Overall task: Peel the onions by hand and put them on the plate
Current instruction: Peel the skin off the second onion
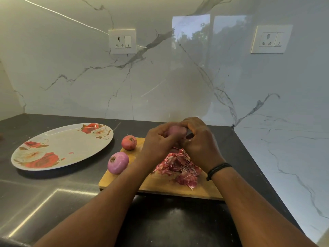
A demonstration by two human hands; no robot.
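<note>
A wooden cutting board [160, 186] lies on the dark counter [53, 202], a heap of red onion skins [179, 166] on it. A peeled onion [118, 162] sits at the board's near left edge; an unpeeled onion [129, 142] rests at its far left corner. Above the skins, the left hand [158, 143] and right hand [199, 141] (black wristband) both curl round a third onion [175, 130]. The floral plate [62, 148], left, holds no onions.
</note>
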